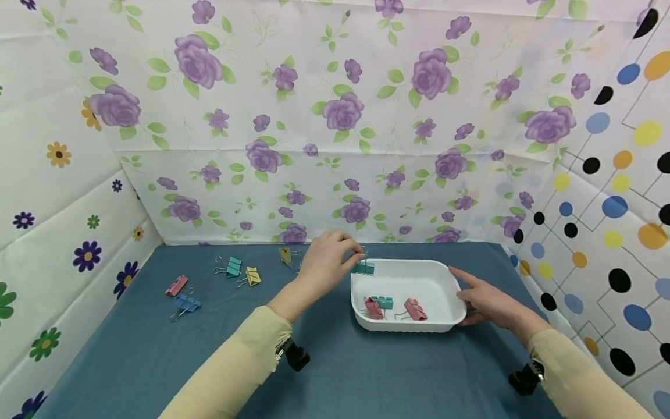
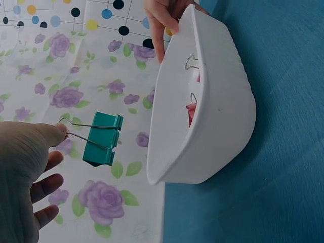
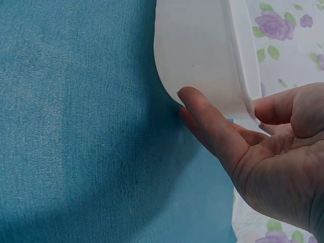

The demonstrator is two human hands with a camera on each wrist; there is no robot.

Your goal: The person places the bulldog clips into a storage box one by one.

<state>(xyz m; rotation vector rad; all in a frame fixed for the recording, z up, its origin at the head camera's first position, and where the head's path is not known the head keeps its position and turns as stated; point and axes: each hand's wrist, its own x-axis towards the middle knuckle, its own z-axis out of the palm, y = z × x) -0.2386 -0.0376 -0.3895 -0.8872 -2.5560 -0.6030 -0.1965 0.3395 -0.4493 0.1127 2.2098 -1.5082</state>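
Observation:
My left hand (image 1: 327, 256) pinches a teal binder clip (image 2: 103, 139) by its wire handles between thumb and forefinger, the other fingers spread apart. In the head view the clip hangs over the left back corner of a white plastic tray (image 1: 445, 279). My right hand (image 1: 489, 299) holds the tray's right end, thumb at the rim and fingers against the outer wall. Inside the tray lie a pink binder clip (image 1: 415, 309), another pink clip (image 1: 373, 308) and a teal clip (image 1: 384, 302).
Left on the blue cloth (image 1: 209, 355) lie a pink clip (image 1: 177, 285), a blue clip (image 1: 186, 303), a teal clip (image 1: 233, 267) and a yellow clip (image 1: 253, 276). Another yellow clip (image 1: 285, 255) sits near the left hand. A flowered curtain (image 1: 314, 192) rises behind.

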